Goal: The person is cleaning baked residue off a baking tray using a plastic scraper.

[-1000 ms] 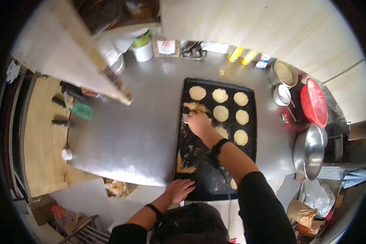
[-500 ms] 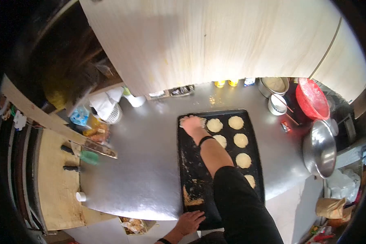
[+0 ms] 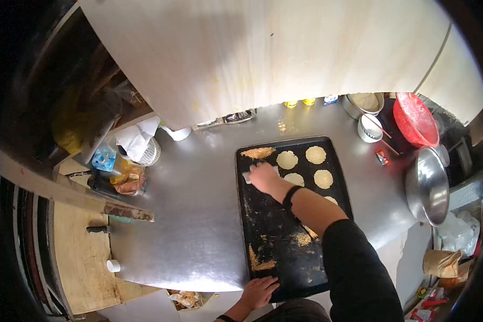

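Note:
My right hand [image 3: 263, 175] reaches across the black baking tray [image 3: 271, 276] and is closed on a flat, pale scraper [image 3: 247, 177] near the tray's upper left. Just above it lies a streak of golden crumbs [image 3: 258, 153]. Several round, pale dough discs [image 3: 316, 155] rest on the upper right of the tray, some partly hidden by my right arm. My left hand [image 3: 260, 292] lies at the tray's lower left edge with fingers spread. More crumbs [image 3: 260, 264] lie in the tray's lower left corner and near the middle.
At the back right of the steel table [image 3: 182, 231] are a white bowl [image 3: 370, 127], a metal pot [image 3: 363, 104], a red basin [image 3: 415, 119] and a steel bowl [image 3: 427, 186]. Bags, a white basket [image 3: 150, 152] and a knife [image 3: 97, 229] are at the left.
My right hand has moved down from the tray's upper left corner, uncovering the crumb streak. The view has shifted slightly, and more of the tray's lower part shows.

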{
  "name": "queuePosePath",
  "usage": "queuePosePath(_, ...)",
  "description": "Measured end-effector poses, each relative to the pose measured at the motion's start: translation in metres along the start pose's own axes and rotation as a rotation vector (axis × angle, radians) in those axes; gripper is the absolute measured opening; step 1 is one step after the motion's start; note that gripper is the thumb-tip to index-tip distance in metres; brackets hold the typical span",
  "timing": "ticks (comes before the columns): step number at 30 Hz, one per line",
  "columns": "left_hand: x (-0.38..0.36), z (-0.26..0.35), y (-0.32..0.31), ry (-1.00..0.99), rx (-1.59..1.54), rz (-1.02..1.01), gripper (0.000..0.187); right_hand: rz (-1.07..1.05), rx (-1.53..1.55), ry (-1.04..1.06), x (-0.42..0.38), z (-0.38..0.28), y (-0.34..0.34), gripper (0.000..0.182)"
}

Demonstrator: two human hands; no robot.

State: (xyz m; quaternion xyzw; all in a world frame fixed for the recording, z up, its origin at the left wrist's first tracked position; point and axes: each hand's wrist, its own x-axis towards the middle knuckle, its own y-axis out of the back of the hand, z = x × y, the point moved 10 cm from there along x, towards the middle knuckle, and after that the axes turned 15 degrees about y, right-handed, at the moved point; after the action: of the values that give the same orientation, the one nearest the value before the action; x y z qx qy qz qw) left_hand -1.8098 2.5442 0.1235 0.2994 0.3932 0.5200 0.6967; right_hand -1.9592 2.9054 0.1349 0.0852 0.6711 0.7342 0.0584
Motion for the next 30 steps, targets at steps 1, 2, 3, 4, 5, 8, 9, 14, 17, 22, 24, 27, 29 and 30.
queuePosePath(1, 0.0, -0.003, -0.001, 0.0, -0.006, -0.007, 0.04, -0.007, 0.048, -0.076, 0.013, 0.015, 0.0, 0.018)
queuePosePath(2, 0.0, -0.003, 0.0, 0.005, -0.005, -0.009, 0.041, -0.025, 0.003, -0.062, 0.025, 0.022, 0.006, 0.02)
queuePosePath(3, 0.0, -0.003, 0.0, 0.01, -0.003, -0.012, 0.042, -0.043, -0.042, -0.049, 0.037, 0.029, 0.011, 0.021)
queuePosePath(4, 0.0, -0.003, 0.0, 0.015, -0.004, -0.02, 0.043, -0.045, -0.054, -0.073, 0.045, 0.042, 0.007, 0.022)
queuePosePath(5, 0.0, -0.003, 0.001, 0.016, 0.005, -0.019, 0.043, -0.055, -0.063, -0.098, 0.048, 0.051, 0.003, 0.023)
queuePosePath(8, 0.004, -0.001, 0.001, 0.031, 0.011, 0.0, 0.042, -0.061, -0.061, -0.045, 0.049, 0.048, -0.006, 0.02)
queuePosePath(9, 0.005, 0.0, 0.0, 0.03, 0.018, -0.004, 0.042, -0.068, -0.024, -0.043, 0.044, 0.042, -0.009, 0.02)
queuePosePath(14, 0.004, 0.0, 0.005, 0.013, 0.005, 0.025, 0.038, -0.018, 0.063, 0.138, -0.017, -0.042, 0.013, 0.02)
queuePosePath(17, 0.002, -0.005, -0.003, -0.005, -0.01, 0.026, 0.044, -0.035, 0.141, 0.255, -0.093, -0.12, 0.024, 0.016)
queuePosePath(22, 0.002, -0.004, 0.0, -0.009, -0.016, 0.043, 0.046, -0.021, 0.189, 0.148, -0.213, -0.178, 0.038, 0.022)
queuePosePath(24, 0.002, -0.001, 0.006, -0.015, -0.015, 0.076, 0.044, -0.001, 0.154, 0.062, -0.237, -0.165, 0.044, 0.025)
queuePosePath(27, 0.004, 0.0, 0.013, -0.01, -0.073, 0.067, 0.042, -0.029, 0.093, -0.048, -0.245, -0.144, 0.049, 0.027)
queuePosePath(29, 0.005, -0.001, 0.01, -0.009, -0.069, 0.064, 0.042, -0.016, 0.11, -0.102, -0.239, -0.133, 0.045, 0.026)
queuePosePath(30, 0.005, -0.002, 0.008, -0.007, -0.068, 0.063, 0.043, -0.011, 0.096, -0.111, -0.234, -0.128, 0.043, 0.025)
